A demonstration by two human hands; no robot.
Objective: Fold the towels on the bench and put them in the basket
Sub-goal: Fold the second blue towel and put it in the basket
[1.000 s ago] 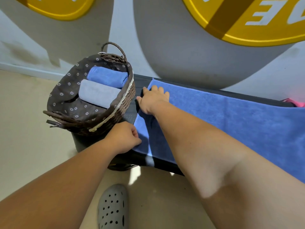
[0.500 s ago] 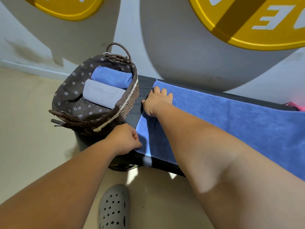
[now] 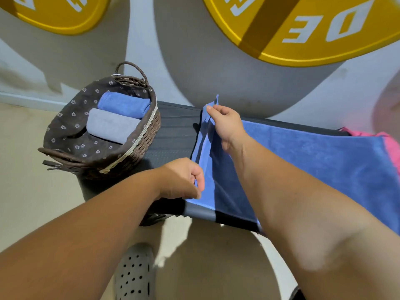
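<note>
The blue towel point(image 3: 313, 161) lies spread along the dark surface point(image 3: 171, 135), flat over most of its length, with its left end raised off the surface. At that end's far corner, the right hand point(image 3: 227, 124) has its grip closed on the cloth, thumb and fingers pinching the hem, so the corner stands up above the fingertips and the edge hangs in a loose fold below. At the same end's near corner, the left hand point(image 3: 181, 180) pinches the hem too (its grip is tight, with the fingers curled in over the cloth), low against the surface's front edge. Both forearms reach in from the bottom of the view, the right one crossing over the towel.

Left of the towel, apart from it across a bare strip of surface, sits the wicker basket point(image 3: 138, 152) with a dark flowered lining. Inside it lie a rolled blue towel point(image 3: 125, 105) and a rolled grey towel point(image 3: 110, 125), side by side and touching. At the towel's right end a pink towel point(image 3: 389, 144) shows from beneath it. Below the towel's near edge, on the tan floor point(image 3: 32, 180), is a grey perforated clog point(image 3: 135, 276). Beyond the towel, on the wall, hang yellow discs point(image 3: 303, 29) with white lettering.
</note>
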